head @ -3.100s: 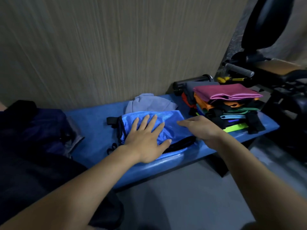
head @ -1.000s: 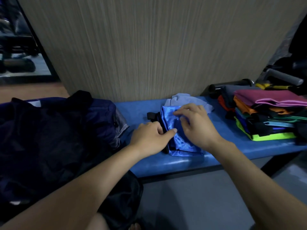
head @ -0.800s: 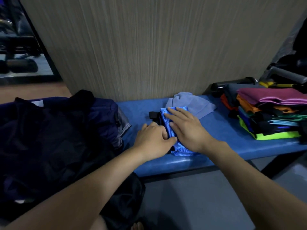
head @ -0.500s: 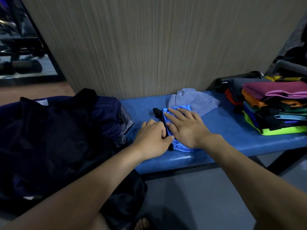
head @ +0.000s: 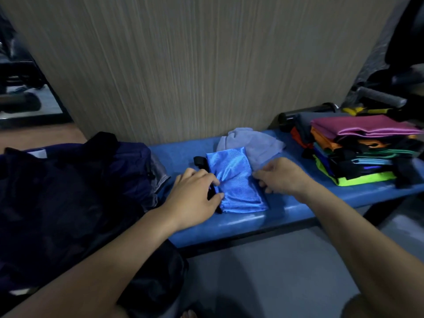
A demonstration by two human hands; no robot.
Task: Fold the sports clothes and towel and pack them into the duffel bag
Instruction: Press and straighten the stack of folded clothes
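We see a blue padded bench [head: 286, 210] running along the foot of a wood-grain wall, and several things lie directly on it. At its left end sits a dark duffel bag [head: 68, 191], near the middle a folded shiny blue garment [head: 236, 182] with a black edge (our two hands touch its sides), and just behind that, touching it, a crumpled grey cloth [head: 254, 143]. At the right end we find a stack of folded clothes [head: 358, 150], magenta on top and neon green at the bottom.

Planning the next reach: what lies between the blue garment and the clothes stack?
Head view: the crumpled grey cloth and bare blue bench separate the folded blue garment from the stack.
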